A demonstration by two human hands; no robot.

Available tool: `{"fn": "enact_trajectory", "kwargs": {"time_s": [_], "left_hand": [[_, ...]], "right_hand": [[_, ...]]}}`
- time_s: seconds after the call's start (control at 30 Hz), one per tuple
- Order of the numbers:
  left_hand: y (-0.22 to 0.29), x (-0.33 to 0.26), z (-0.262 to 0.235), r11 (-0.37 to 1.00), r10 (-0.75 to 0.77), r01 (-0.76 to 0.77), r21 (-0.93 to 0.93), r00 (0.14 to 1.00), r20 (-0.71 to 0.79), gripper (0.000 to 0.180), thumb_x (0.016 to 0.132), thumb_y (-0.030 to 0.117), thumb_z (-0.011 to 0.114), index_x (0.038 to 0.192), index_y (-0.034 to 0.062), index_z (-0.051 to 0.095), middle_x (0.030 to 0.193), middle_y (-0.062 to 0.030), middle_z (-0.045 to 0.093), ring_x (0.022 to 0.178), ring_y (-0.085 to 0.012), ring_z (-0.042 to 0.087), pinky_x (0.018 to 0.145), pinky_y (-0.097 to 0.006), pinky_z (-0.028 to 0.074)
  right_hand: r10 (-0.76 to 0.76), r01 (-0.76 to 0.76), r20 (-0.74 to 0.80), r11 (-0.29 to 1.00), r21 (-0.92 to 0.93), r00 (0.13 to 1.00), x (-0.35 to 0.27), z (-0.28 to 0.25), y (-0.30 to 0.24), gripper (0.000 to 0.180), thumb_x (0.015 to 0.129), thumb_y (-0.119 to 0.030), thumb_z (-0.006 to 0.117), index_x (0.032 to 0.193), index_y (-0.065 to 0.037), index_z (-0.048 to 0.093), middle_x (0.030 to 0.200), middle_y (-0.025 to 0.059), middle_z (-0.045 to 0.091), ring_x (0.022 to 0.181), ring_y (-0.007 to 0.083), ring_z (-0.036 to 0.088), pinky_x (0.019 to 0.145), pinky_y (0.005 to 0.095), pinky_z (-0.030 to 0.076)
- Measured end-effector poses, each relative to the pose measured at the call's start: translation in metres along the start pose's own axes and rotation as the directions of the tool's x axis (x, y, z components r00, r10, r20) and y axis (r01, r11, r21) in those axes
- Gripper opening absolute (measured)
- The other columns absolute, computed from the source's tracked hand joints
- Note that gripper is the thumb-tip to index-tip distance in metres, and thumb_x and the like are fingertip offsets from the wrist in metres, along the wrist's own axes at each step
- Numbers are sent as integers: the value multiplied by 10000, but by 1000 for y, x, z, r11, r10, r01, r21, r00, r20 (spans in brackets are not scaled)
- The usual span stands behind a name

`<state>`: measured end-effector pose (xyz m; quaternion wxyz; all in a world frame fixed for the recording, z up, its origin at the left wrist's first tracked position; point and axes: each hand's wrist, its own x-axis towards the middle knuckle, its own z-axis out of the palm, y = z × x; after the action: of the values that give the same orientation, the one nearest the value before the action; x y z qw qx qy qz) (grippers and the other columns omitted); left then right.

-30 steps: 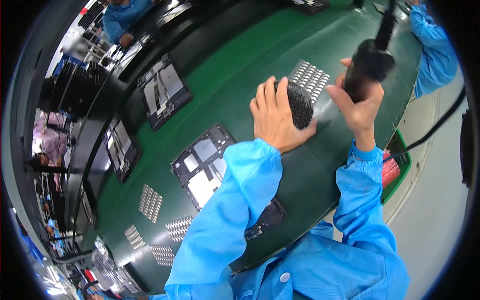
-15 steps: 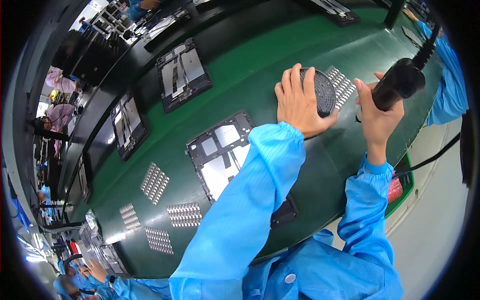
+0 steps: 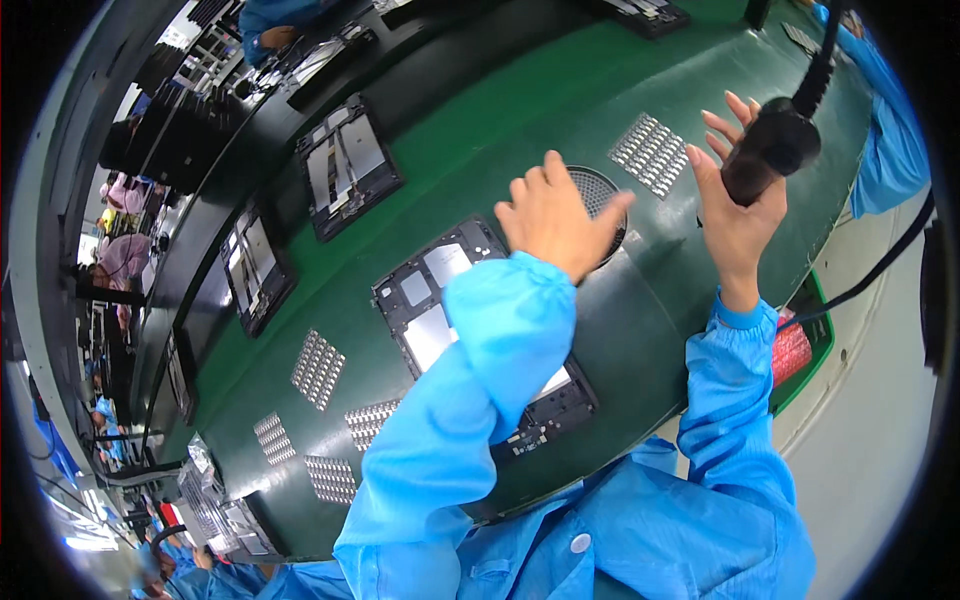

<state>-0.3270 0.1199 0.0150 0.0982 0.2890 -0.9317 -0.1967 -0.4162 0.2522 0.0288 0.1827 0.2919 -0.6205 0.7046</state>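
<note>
My left hand (image 3: 556, 222) is over the left side of a round black dish (image 3: 598, 192) with a perforated, grid-like surface. Its fingers are spread and the thumb lies across the dish; whether it still touches the dish I cannot tell. In the crook of my right hand (image 3: 742, 215) sits a black corded electric screwdriver (image 3: 770, 150), its working tip hidden. The fingers of that hand are loosened and stretched out behind it. Below my left hand, partly under my sleeve, lies an opened tablet-like device (image 3: 432, 338). Right of the dish is a sheet of small metallic parts (image 3: 648, 155).
More part sheets (image 3: 318, 370) lie on the green bench (image 3: 530, 115) at left. Opened devices (image 3: 350, 165) line the far side. A cable (image 3: 880, 262) runs down at right, near a green bin (image 3: 815, 345) with pink wrap. Other people's blue sleeves (image 3: 890, 130) show at the edges.
The round dish has moved left, away from the part sheet, and my left hand has spread its fingers. My right hand's fingers have loosened around the screwdriver. The view has shifted slightly.
</note>
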Motion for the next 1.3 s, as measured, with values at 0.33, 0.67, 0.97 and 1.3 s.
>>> {"fn": "enact_trajectory", "kwargs": {"time_s": [0.33,0.67,0.97,1.3], "left_hand": [[-13,-18,-14,983,157,-171,66,971,178,333,789,65,545,1112,-2,498,744,-286,607,732,-450,600,677,-525,477],[-22,-130,-39,868,447,-439,-235,894,-17,177,710,57,676,878,32,628,733,-151,634,638,-320,619,560,-391,477],[-69,-199,-74,952,307,-307,16,952,22,428,559,241,830,908,71,651,1090,-112,619,1120,-339,529,991,-567,269],[-72,-209,-44,952,295,-292,-92,955,29,468,542,129,825,964,71,634,1216,-123,567,1238,-377,439,1044,-652,39]], "right_hand": [[-10,11,15,999,-52,1000,9,-8,2,550,805,68,623,1290,47,365,1097,173,613,778,166,646,698,240,512],[272,-365,285,860,357,919,-18,16,-39,306,723,14,742,958,22,545,624,25,590,499,72,552,460,197,436],[321,-426,323,837,343,890,-21,29,-19,353,719,-39,767,965,0,517,620,22,579,481,72,543,430,205,441],[278,-398,362,860,318,890,-25,30,-9,329,733,-47,762,956,5,525,611,15,575,481,70,547,443,205,440]]}}
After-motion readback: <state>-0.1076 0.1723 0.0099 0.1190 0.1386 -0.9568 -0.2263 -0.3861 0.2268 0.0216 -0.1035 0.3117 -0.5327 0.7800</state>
